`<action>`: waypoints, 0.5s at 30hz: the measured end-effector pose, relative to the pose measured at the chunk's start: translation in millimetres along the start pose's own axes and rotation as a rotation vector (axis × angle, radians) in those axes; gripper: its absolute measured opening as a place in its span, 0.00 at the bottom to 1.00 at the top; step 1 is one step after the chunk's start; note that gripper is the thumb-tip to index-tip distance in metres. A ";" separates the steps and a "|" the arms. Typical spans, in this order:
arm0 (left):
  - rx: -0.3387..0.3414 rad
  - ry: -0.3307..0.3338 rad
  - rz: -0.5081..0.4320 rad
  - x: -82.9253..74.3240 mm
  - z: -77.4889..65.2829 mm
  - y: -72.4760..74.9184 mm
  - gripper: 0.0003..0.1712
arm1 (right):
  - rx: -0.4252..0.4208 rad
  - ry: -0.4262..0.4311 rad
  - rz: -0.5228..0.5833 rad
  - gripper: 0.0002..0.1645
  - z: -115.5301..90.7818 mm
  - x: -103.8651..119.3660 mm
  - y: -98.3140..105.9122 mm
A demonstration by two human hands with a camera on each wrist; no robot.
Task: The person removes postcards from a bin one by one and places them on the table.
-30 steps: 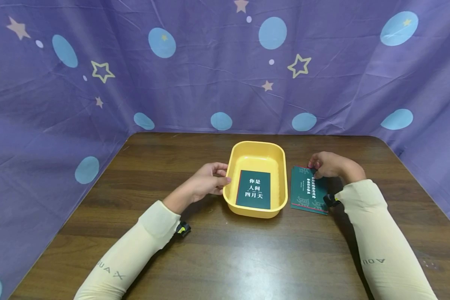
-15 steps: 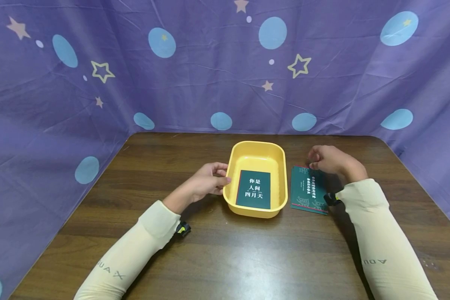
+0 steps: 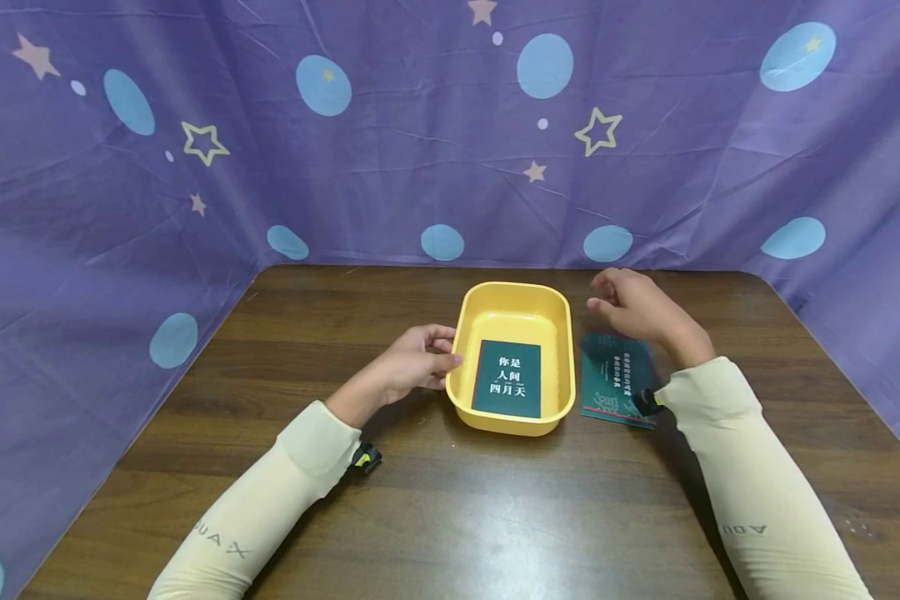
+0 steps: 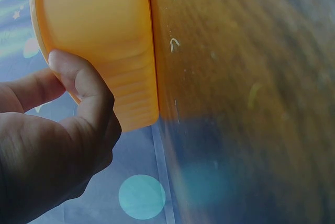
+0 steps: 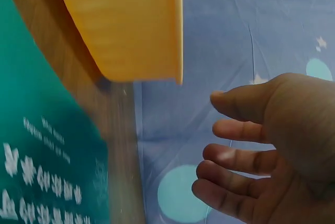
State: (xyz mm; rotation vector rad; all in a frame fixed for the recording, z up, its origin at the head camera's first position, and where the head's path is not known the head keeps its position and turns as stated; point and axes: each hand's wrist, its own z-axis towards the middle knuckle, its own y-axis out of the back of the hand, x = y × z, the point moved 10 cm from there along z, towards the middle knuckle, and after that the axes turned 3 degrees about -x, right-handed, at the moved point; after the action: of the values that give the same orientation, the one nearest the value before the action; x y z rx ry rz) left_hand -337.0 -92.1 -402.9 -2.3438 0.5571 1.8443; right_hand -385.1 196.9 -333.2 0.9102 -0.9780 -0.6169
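Note:
In the head view a yellow plastic tray [image 3: 513, 321] stands mid-table, with a dark green card [image 3: 507, 400] with white lettering lying flat inside. My left hand [image 3: 414, 360] pinches the tray's left rim between thumb and fingers; the left wrist view shows the hand [image 4: 68, 124] on the rim. Right of the tray, several green cards [image 3: 607, 379] with lettering lie stacked on the table. My right hand [image 3: 633, 310] is raised over their far end, holding nothing. In the right wrist view the right hand [image 5: 272, 156] has extended fingers, apart from the tray's outer wall [image 5: 125, 30].
The wooden table [image 3: 450, 517] extends on both sides of the tray. A purple curtain [image 3: 420, 150] with stars and blue ovals hangs behind the far edge. A dark wrist strap [image 3: 366, 457] shows at the left sleeve's cuff.
My right hand has come off the green cards, rising and moving away toward the table's far edge and slightly left; its fingers have spread. The left hand, tray and cards stay put.

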 end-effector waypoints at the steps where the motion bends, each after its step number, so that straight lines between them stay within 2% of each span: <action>1: 0.000 0.000 0.000 -0.1 -0.2 -0.1 0.29 | -0.002 0.006 0.002 0.21 0.6 4.1 -1.0; 7: 0.001 -0.004 -0.001 -0.1 -0.8 -0.4 0.30 | 0.000 0.040 0.003 0.23 3.7 28.8 -10.5; 15: -0.001 -0.009 -0.007 0.2 -0.1 -0.3 0.30 | 0.030 0.070 -0.029 0.30 6.4 52.4 -28.0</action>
State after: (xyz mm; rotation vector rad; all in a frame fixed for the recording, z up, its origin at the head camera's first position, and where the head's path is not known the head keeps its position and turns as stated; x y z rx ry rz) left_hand -336.7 -91.8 -403.1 -2.3342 0.5456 1.8512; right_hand -368.9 139.4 -333.4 0.9682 -0.9150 -0.5919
